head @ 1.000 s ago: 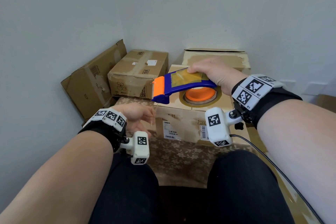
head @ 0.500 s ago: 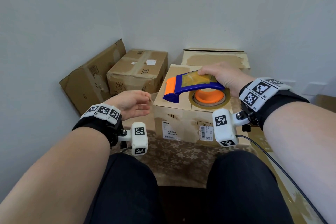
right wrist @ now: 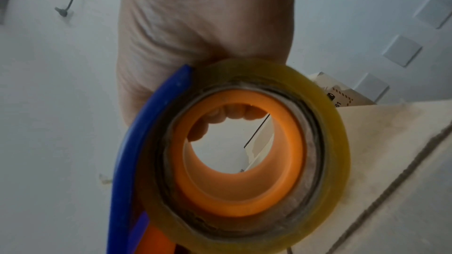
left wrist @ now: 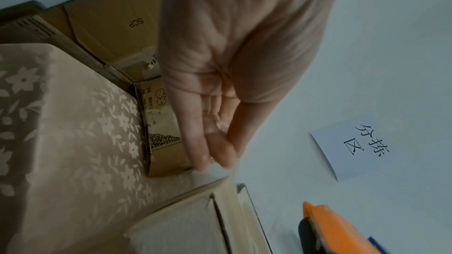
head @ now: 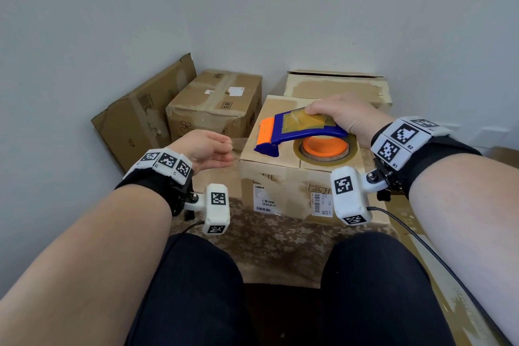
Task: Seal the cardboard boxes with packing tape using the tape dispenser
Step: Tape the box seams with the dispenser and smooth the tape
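My right hand point(head: 337, 115) grips the blue and orange tape dispenser point(head: 297, 132) from above. It holds it low over the top of the nearest cardboard box point(head: 269, 123), orange blade end pointing left. The yellowish tape roll point(right wrist: 318, 123) fills the right wrist view, with the box's centre seam point(right wrist: 391, 163) beyond it. My left hand point(head: 213, 152) hovers just left of the box, apart from it. In the left wrist view the left hand point(left wrist: 215, 157) has near-straight fingers with the thumb close to them, and I see nothing held.
A taped box point(head: 216, 104) and a flattened carton point(head: 140, 121) stand at the back left against the wall. Another box point(head: 337, 87) sits behind the near one. A floral cloth point(head: 275, 241) covers the surface, and my knees are just below. A cardboard sheet point(head: 449, 303) lies at the right.
The dispenser has shifted right, from overhanging the box's left edge to over its top. My left hand has risen from the box's front left corner and drawn off to the left.
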The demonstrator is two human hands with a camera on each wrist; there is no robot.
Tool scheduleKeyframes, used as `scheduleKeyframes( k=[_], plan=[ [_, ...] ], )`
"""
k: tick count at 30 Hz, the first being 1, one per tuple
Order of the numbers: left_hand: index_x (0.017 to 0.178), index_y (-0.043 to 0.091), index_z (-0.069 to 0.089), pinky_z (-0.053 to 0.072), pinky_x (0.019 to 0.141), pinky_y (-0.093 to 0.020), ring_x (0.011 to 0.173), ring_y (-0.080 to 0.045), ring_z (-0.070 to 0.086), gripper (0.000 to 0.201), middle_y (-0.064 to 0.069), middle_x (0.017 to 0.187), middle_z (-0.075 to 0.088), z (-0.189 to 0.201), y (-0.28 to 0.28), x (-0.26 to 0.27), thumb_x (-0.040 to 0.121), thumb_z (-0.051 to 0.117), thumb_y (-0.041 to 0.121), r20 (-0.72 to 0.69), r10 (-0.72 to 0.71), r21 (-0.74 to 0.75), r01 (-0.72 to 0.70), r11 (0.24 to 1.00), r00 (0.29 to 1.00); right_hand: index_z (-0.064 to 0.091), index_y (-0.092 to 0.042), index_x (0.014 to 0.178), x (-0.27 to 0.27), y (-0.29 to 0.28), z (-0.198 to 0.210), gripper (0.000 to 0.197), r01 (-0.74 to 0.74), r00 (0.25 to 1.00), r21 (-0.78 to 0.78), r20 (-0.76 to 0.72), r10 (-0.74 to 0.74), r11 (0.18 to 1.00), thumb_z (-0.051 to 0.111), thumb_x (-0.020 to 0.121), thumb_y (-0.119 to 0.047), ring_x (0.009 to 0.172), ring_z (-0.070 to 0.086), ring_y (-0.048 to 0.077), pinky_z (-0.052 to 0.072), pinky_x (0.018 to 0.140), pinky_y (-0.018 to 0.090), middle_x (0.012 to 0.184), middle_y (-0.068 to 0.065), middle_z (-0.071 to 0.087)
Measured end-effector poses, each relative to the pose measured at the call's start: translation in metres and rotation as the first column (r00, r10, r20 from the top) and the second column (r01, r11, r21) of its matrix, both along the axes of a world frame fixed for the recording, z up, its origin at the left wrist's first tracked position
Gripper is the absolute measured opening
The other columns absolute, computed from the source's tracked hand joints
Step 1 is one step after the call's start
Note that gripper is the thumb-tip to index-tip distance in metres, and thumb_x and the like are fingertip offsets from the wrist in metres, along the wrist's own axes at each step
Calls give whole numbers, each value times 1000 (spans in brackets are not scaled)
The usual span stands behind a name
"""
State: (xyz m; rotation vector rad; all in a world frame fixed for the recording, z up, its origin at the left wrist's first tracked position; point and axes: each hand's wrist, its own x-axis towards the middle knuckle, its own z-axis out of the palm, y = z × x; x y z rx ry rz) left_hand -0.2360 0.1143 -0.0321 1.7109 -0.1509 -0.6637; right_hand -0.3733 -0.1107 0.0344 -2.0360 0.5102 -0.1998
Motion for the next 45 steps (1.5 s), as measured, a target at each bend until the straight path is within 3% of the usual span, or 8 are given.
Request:
scheduleKeyframes(
  k=[5,11,14,18,23,29,37,45],
  plan=[
    [82,1,65,58,55,-24,57,-13,64,4,-8,65,66,0,2,4,83,67,-2,48,109,6,-109,994,993,64,-17,81,-1,-1,0,30,-20,1000,11,-9,21,1000,70,80,-46,61,63,18,51,68,30,65,2,67],
    [79,1,62,57,51,-22,59,-14,57,8,-10,70,61,14,2,8,85,65,-2,125,125,111,-139,984,984,67,-11,93,-5,-2,2,43,-63,996,-34,-65,60,997,67,80,-53,72,64,25,51,84,39,83,13,70],
    [79,2,62,58,53,-24,58,-14,57,8,-10,69,59,14,-5,7,85,66,-1,153,109,166,-134,977,982,69,-8,97,-7,-4,7,49,-79,991,-111,-115,66,991,63,82,-55,70,63,24,49,79,36,80,13,70],
    [78,0,62,59,63,-27,55,-12,55,9,-8,65,59,4,-14,-1,86,65,-1,117,55,214,-80,974,992,64,-12,78,-9,-2,12,42,-135,976,-233,-198,88,963,59,86,-53,73,58,24,44,76,33,75,10,64],
    [74,0,63,59,59,-26,49,-10,54,11,-2,49,59,-5,-12,-7,84,68,0,133,72,189,-96,977,988,61,-9,85,-5,6,10,39,-142,972,-279,-220,81,950,63,85,-48,77,54,25,43,77,32,82,15,59],
    [71,2,63,59,73,-34,49,-10,54,14,-7,61,60,-9,-8,-4,82,71,4,179,77,181,-110,977,981,63,-9,79,-3,11,7,40,-156,965,-291,-251,82,944,63,85,-48,73,53,23,42,73,31,81,16,60],
    [71,2,60,59,60,-26,37,-5,51,16,-7,61,57,-10,-6,-7,84,69,3,174,79,186,-112,976,982,58,-10,74,2,13,5,42,-148,960,-307,-273,62,940,64,84,-50,66,51,21,42,73,31,76,13,58],
    [73,1,64,59,71,-32,47,-11,50,13,-8,64,57,-16,-5,-4,83,70,5,150,75,201,-105,974,986,61,-7,85,6,11,3,43,-168,953,-326,-295,69,930,63,84,-50,67,50,21,40,69,30,77,13,57]
  ],
)
